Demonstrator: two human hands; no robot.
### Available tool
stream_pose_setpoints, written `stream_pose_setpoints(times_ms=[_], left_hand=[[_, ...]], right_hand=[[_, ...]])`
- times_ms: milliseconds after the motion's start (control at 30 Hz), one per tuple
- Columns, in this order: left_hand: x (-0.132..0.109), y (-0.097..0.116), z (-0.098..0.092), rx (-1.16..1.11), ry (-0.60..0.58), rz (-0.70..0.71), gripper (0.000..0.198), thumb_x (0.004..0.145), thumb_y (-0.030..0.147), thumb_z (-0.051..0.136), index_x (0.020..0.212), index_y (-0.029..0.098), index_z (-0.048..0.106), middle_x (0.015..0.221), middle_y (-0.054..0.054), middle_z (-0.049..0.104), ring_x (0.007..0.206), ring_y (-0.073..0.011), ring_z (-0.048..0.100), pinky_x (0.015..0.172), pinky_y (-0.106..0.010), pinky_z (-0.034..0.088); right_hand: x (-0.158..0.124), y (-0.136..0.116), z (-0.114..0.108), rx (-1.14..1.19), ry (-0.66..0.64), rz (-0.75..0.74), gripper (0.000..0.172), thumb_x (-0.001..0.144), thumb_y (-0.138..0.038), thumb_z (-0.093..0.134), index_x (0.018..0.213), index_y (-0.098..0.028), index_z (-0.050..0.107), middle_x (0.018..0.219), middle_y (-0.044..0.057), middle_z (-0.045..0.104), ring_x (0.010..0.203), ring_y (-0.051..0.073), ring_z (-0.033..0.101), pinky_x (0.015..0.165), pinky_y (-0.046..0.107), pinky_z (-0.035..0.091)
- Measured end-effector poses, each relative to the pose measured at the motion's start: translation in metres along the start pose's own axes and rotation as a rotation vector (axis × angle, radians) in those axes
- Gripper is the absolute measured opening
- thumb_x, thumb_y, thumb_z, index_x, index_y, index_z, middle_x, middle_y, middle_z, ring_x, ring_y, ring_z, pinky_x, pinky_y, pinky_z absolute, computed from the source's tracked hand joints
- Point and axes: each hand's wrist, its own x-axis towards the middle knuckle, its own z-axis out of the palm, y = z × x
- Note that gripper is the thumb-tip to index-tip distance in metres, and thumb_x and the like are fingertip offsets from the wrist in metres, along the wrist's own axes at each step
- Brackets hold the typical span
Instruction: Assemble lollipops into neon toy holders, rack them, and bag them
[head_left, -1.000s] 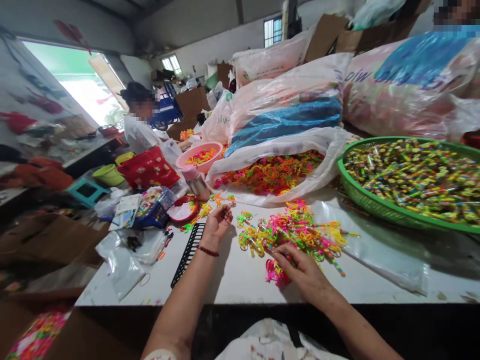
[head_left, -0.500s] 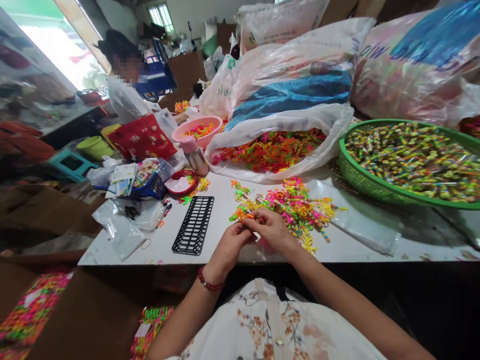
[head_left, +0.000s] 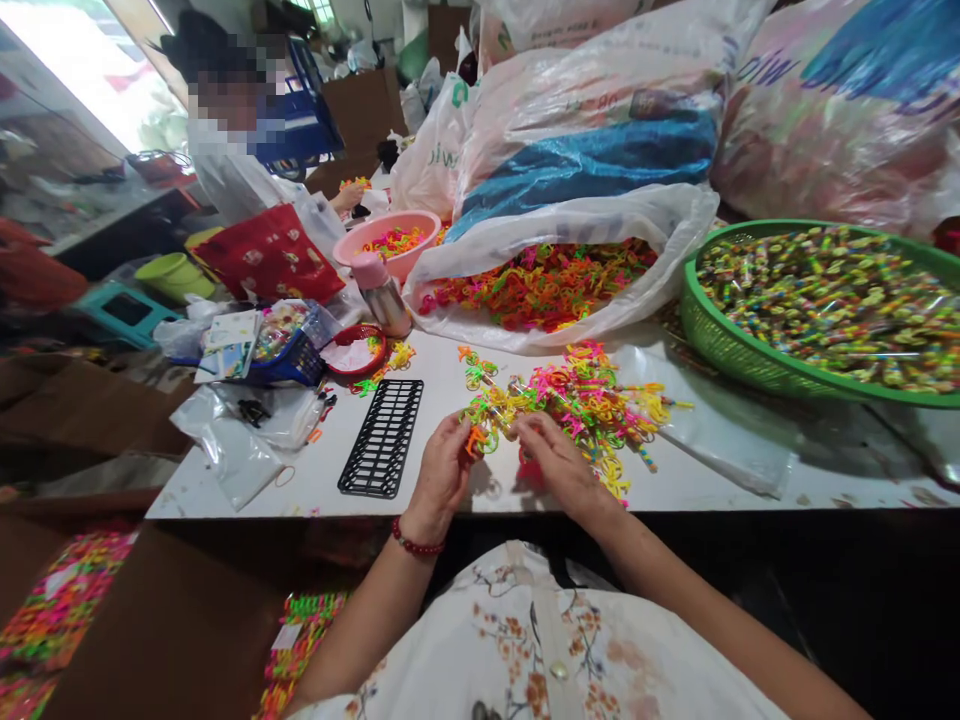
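Observation:
My left hand [head_left: 444, 470] is closed in a pinch at the left end of the pile. Between its fingertips is a small bright plastic piece [head_left: 475, 440], orange with some green beside it. My right hand [head_left: 559, 462] is pinched too, a little to the right, by the end of a clear tube; what its fingers hold is too small to make out. Just beyond both hands lies a pile of colourful plastic pieces [head_left: 574, 390] in pink, yellow, green and orange, some on striped sticks. A black plastic rack [head_left: 381, 437] lies flat left of my left hand.
Behind the pile an open white sack [head_left: 551, 285] spills orange and pink pieces. At right stands a green basket [head_left: 795, 375] of filled tubes. A bottle [head_left: 382, 300], red basket [head_left: 356, 352] and blue basket [head_left: 292, 362] stand at left. Another person [head_left: 225, 150] sits beyond.
My hands have moved apart, the left slightly left and the right slightly right. The orange piece now shows at my left fingertips. The view has shifted a little.

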Motion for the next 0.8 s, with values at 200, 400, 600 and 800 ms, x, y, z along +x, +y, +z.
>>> stream_pose_setpoints(times_ms=[200,400,600,800], left_hand=[[0.002,-0.002,0.005,0.021,0.025,0.087,0.040,0.069,0.041,0.081,0.089,0.017,0.056,0.067,0.007,0.056,0.051,-0.0032,0.047,0.049,-0.016,0.036],[-0.001,-0.003,0.016,-0.001,-0.004,0.097,0.040,0.071,0.042,0.080,0.095,0.017,0.061,0.083,0.001,0.065,0.066,-0.0074,0.059,0.061,-0.019,0.044],[-0.003,-0.012,0.020,0.051,-0.035,0.161,0.032,0.080,0.043,0.073,0.090,0.018,0.055,0.074,0.005,0.058,0.061,-0.0067,0.052,0.060,-0.019,0.042],[0.000,-0.018,0.015,0.132,-0.029,0.192,0.031,0.082,0.044,0.070,0.090,0.019,0.053,0.073,0.005,0.055,0.061,-0.0074,0.050,0.061,-0.020,0.042]], right_hand=[[0.002,0.001,-0.009,0.364,-0.009,0.226,0.040,0.077,-0.058,0.070,0.092,-0.021,0.070,0.084,0.001,0.066,0.074,0.015,0.061,0.072,0.030,0.053],[0.002,-0.002,0.001,0.592,0.005,0.371,0.038,0.058,-0.039,0.089,0.087,-0.021,0.072,0.080,-0.001,0.071,0.071,0.013,0.066,0.071,0.028,0.055],[0.004,0.006,0.009,0.652,0.077,0.332,0.039,0.058,-0.044,0.088,0.081,-0.019,0.068,0.072,-0.002,0.070,0.065,0.012,0.067,0.070,0.028,0.058],[0.001,0.013,0.008,0.538,0.072,0.234,0.035,0.068,-0.046,0.083,0.084,-0.018,0.069,0.075,-0.001,0.070,0.066,0.012,0.068,0.068,0.027,0.058]])
